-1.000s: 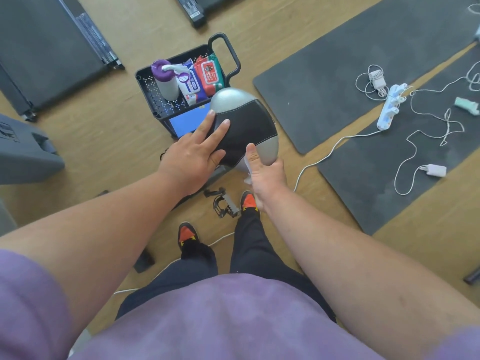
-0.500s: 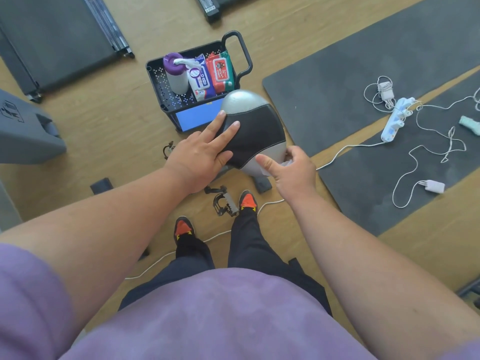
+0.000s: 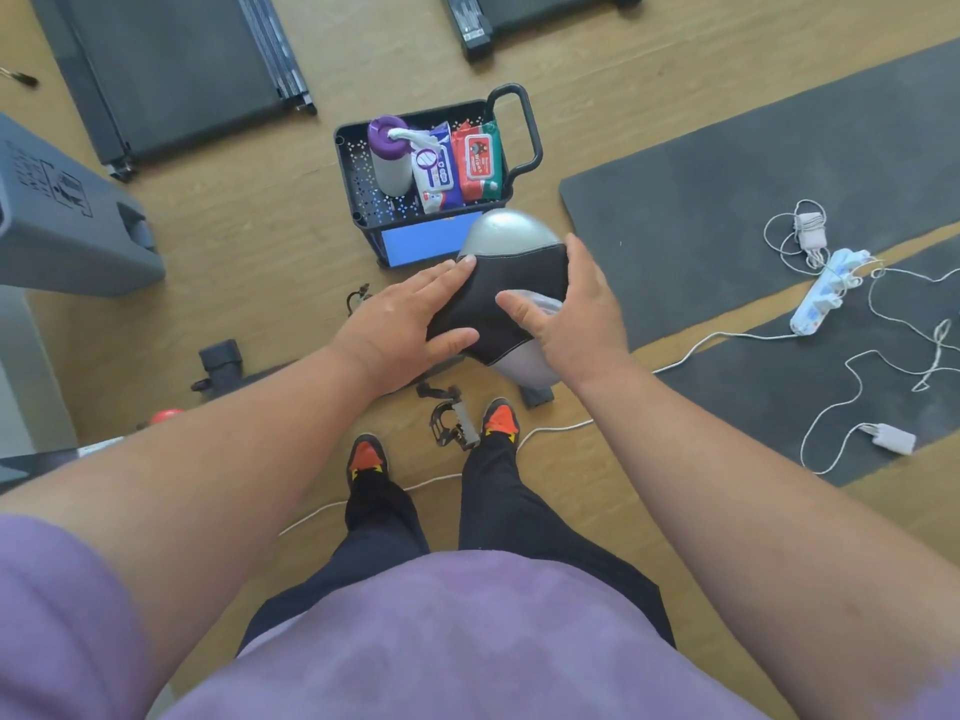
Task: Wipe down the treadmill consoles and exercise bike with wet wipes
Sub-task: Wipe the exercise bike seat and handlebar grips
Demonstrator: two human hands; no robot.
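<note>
The exercise bike's saddle (image 3: 511, 280), black in the middle with silver ends, sits just ahead of me. My left hand (image 3: 410, 319) lies flat on its left side, fingers straight and thumb on the black cover. My right hand (image 3: 579, 309) rests on the right side with straight fingers. It presses a crumpled wet wipe (image 3: 543, 302) against the saddle; only a bit of the wipe shows by the thumb. A bike pedal (image 3: 452, 423) shows below, between my shoes.
A black basket (image 3: 358, 200) behind the saddle holds a purple-lidded wipe canister (image 3: 389, 158) and two wipe packs (image 3: 475, 158). Treadmill decks (image 3: 171, 70) lie at the back, a grey machine housing (image 3: 62, 220) at the left. Dark mats (image 3: 727, 174) with a power strip (image 3: 826, 293) and cables lie to the right.
My right hand has slid from the saddle's near end up along its right side onto the top, with the wipe. The left hand has stayed flat on the left side.
</note>
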